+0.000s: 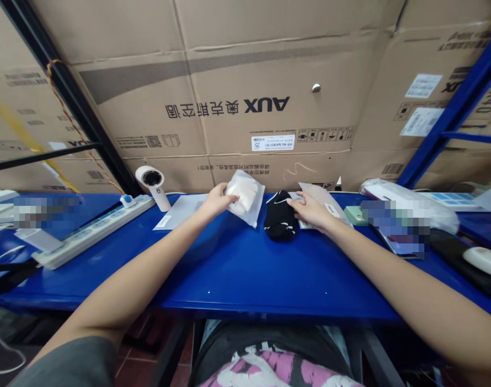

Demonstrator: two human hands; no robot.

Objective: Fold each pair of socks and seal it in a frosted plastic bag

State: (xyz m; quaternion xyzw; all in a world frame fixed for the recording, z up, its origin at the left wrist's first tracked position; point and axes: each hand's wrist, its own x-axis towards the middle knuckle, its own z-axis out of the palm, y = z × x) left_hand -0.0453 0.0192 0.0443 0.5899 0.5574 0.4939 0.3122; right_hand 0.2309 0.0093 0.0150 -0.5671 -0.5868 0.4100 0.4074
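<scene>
My left hand (220,200) pinches a frosted plastic bag (251,216) by its left side, thumb on top. Inside the bag is a folded white fabric item (244,194), whose exact kind I cannot make out. A folded pair of black socks (278,217) with white marks is just right of the bag, over the blue table. My right hand (310,209) is closed at the right edge of the socks, thumb and fingers gripping there. Under and behind that hand is another frosted bag (324,198) with a small white label.
On the blue table (245,279), a flat frosted bag (178,210), a white handheld fan (153,185) and a power strip (95,231) lie to the left. A phone (402,236), a plastic-wrapped package (410,204) and a white mouse (485,260) are right. Large cardboard (229,70) stands behind.
</scene>
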